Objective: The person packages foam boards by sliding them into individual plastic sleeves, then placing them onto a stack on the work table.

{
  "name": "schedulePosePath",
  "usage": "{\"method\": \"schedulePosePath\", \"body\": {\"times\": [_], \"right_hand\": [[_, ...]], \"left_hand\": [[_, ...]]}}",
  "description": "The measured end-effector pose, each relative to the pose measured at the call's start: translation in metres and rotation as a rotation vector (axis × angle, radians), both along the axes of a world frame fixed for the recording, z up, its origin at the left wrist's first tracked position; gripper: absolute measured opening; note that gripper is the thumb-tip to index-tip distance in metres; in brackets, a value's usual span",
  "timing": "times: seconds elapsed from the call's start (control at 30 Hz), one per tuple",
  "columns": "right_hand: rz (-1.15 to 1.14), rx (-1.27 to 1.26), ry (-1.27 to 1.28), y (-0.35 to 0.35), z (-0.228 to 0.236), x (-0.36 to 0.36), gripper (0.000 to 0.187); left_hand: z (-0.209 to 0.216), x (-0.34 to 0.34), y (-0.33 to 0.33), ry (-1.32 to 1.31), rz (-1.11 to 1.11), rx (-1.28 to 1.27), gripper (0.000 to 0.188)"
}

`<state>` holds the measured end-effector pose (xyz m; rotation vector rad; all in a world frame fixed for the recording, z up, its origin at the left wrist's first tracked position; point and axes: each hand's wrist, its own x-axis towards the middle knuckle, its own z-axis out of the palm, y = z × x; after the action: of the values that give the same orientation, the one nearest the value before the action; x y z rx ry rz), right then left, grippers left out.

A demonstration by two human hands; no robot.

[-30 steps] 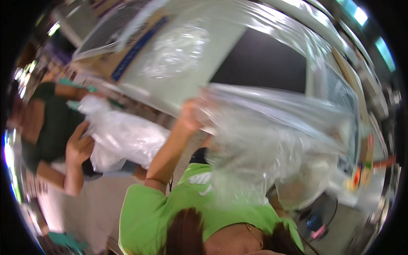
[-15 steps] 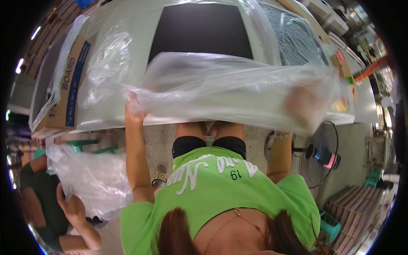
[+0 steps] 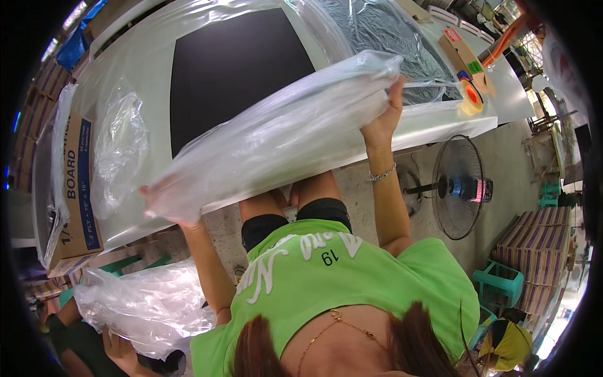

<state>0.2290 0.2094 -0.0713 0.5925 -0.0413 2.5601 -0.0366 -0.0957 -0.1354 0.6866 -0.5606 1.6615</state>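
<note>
A long clear plastic bag (image 3: pixel 282 129) stretches slantwise between my two hands above the table's near edge. My left hand (image 3: pixel 171 200) grips its lower left end, fingers partly covered by the film. At the upper right end my right hand (image 3: pixel 384 119) is closed round the gathered plastic, thumb pointing up. Behind the bag a flat black board (image 3: pixel 232 72) lies on the white table (image 3: pixel 135 213), its near edge covered by the plastic.
Crumpled clear film (image 3: pixel 119 151) and a cardboard box (image 3: pixel 78 182) lie at the left. Dark sheets under film (image 3: pixel 370 31), a tape roll (image 3: pixel 471 97) and a small carton (image 3: pixel 461 53) are at the right. A fan (image 3: pixel 458 187) stands nearby. At lower left, another person's hand (image 3: pixel 119 352) touches plastic (image 3: pixel 151 308).
The bag has gone from roughly level to slanting, right end higher. My right hand, blurred before, now shows clearly at the far end. The view has turned; the tape roll is more visible.
</note>
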Motion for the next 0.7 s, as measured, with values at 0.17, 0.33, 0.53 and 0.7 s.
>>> {"method": "schedulePosePath", "body": {"times": [0.17,0.33,0.53,0.7], "right_hand": [[0.265,0.018,-0.075,-0.009,-0.028,-0.003,0.074],[0.115,0.03,-0.554,-0.029,-0.032,0.019,0.085],[-0.161,0.706,-0.721,-0.013,-0.012,0.078,0.072],[-0.398,0.894,-1.367,-0.024,-0.02,0.082,0.051]], "left_hand": [[0.045,0.007,-0.001,-0.064,1.266,-0.607,0.04],[0.075,-0.006,-0.008,-0.219,0.218,-0.016,0.047],[-0.037,-0.033,-0.123,0.063,0.564,-0.608,0.056],[0.044,0.044,-0.094,0.913,0.853,-1.486,0.053]]}}
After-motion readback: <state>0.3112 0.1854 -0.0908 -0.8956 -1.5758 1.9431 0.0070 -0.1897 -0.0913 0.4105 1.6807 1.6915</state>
